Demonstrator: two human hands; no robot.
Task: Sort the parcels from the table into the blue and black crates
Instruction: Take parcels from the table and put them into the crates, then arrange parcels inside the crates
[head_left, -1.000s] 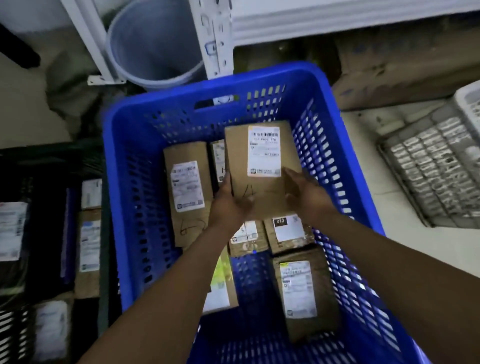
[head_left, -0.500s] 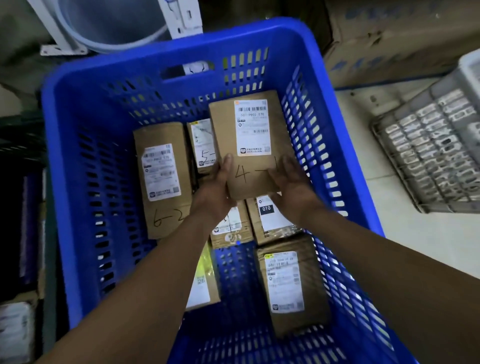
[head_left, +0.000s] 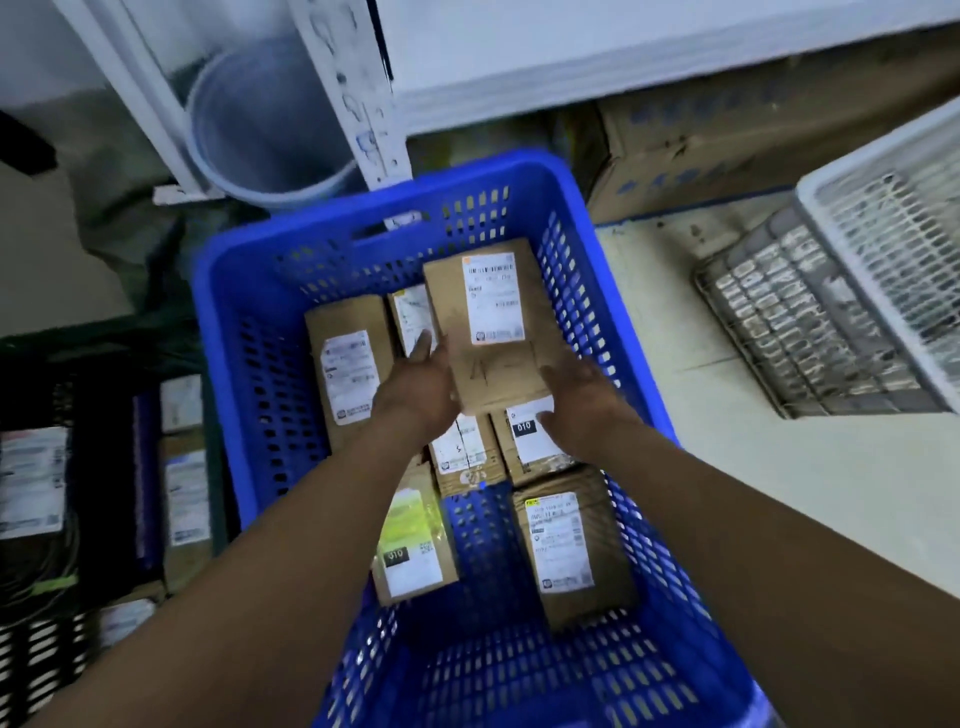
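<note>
The parcel (head_left: 493, 322) marked 4-1 has moved lower, toward the far right corner of the blue crate (head_left: 244, 291), over other parcels (head_left: 353, 374). The left hand (head_left: 415, 392) and right hand (head_left: 582, 410) each grip its near end. Placement appears nearly complete; release is the likely next step. The black crate (head_left: 93, 348) stands left.

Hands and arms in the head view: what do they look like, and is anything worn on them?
The left hand and right hand are bare: no gloves, rings or watch show. Both forearms are bare too, with no sleeve in view down to the frame edge. No bands or markings can be made out.
</note>
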